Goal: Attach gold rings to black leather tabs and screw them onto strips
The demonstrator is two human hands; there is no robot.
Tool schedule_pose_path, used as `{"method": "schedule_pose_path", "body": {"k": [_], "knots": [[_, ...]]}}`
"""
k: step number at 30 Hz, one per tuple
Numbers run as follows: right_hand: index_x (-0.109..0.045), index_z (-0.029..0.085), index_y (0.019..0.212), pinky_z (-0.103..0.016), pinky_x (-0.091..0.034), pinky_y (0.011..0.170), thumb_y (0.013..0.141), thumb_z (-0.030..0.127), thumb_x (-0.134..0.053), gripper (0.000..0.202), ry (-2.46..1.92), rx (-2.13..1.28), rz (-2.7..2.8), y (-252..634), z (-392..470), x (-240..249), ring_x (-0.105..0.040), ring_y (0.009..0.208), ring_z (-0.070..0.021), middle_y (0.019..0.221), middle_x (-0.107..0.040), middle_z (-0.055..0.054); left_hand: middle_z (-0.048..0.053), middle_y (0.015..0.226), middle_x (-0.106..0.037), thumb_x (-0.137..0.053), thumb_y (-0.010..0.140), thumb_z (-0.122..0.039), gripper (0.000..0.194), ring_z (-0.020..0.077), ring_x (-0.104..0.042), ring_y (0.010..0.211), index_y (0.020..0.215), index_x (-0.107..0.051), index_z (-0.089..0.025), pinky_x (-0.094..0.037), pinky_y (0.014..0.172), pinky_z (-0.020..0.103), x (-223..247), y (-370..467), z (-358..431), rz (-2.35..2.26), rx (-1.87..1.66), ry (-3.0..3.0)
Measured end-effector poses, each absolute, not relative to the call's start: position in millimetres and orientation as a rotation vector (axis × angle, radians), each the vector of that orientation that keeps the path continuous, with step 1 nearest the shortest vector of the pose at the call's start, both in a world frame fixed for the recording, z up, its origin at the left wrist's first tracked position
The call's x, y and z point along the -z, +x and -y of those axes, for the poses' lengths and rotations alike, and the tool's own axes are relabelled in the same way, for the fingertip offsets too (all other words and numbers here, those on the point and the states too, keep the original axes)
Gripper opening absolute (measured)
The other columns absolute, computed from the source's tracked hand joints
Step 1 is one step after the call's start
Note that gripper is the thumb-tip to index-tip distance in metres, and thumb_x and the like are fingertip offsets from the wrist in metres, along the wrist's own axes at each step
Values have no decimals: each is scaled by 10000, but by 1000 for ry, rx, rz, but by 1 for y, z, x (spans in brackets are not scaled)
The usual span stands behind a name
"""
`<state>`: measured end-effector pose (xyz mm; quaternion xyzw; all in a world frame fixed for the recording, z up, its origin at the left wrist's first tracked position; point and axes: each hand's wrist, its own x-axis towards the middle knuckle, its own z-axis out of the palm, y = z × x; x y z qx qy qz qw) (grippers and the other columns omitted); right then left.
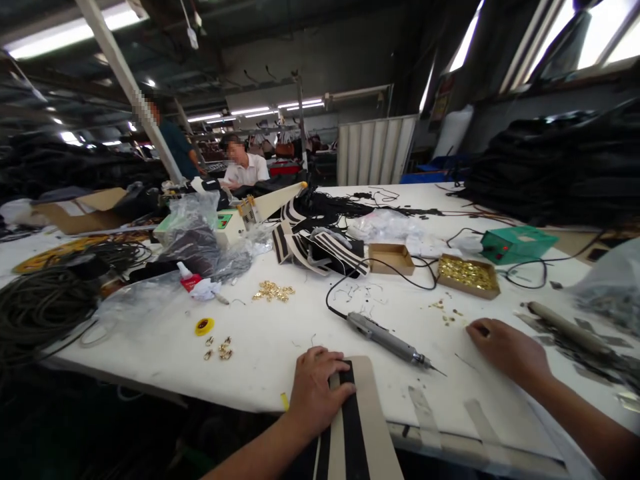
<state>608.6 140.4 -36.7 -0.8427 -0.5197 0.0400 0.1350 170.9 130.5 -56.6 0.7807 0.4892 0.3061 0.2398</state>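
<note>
My left hand grips a beige panel with black stripes, which juts past the table's front edge towards me. Its fingers and thumb press on the panel's upper end. To the right, my right hand rests on the white tabletop with its fingers curled together; whatever they may hold is hidden. Close by its fingertips lie a few small gold metal pieces. Between and beyond my hands lies a grey electric screwdriver, its thin bit pointing right and its cord running back.
Beyond the screwdriver stand a cardboard box of gold pieces, another small box and a green power unit. Gold hardware, yellow tape and more striped panels lie leftward. A person in white sits across the table.
</note>
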Motion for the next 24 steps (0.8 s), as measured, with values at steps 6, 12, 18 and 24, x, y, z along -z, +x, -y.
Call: {"method": "schedule_pose_path", "body": {"k": [6, 12, 18, 24], "knots": [[-760, 220, 834, -362, -352, 599, 896, 338, -603, 206, -2482, -107, 1609, 600, -145, 23, -683, 844, -290, 1033, -773, -149, -14, 1278, -776, -879, 768, -282, 298, 328, -565, 1282, 1054, -801, -316, -420, 1115, 559, 50, 167, -130, -1329, -769, 2169], [-733, 192, 960, -315, -476, 705, 948, 470, -568, 323, -2120, -482, 1581, 524, -125, 0, -662, 746, -208, 843, -744, -65, -15, 1296, -767, -874, 790, -295, 295, 311, -550, 1300, 1067, -775, -305, -408, 1121, 541, 51, 164, -131, -1318, -752, 2177], [-696, 213, 870, -291, -474, 718, 960, 376, -603, 208, -1557, -1120, 1811, 386, -102, -2, -607, 763, -174, 833, -672, -9, -18, 1309, -761, -881, 797, -340, 327, 306, -556, 1288, 1098, -759, -304, -423, 1094, 522, 56, 162, -133, -1317, -743, 2225], [-697, 222, 880, -318, -447, 834, 958, 253, -606, 125, -1570, -1022, 1913, 357, -119, 24, -627, 894, -190, 919, -691, -13, -20, 1312, -757, -856, 825, -351, 315, 304, -561, 1285, 1114, -744, -299, -422, 1081, 520, 58, 160, -135, -1310, -732, 2245]]}}
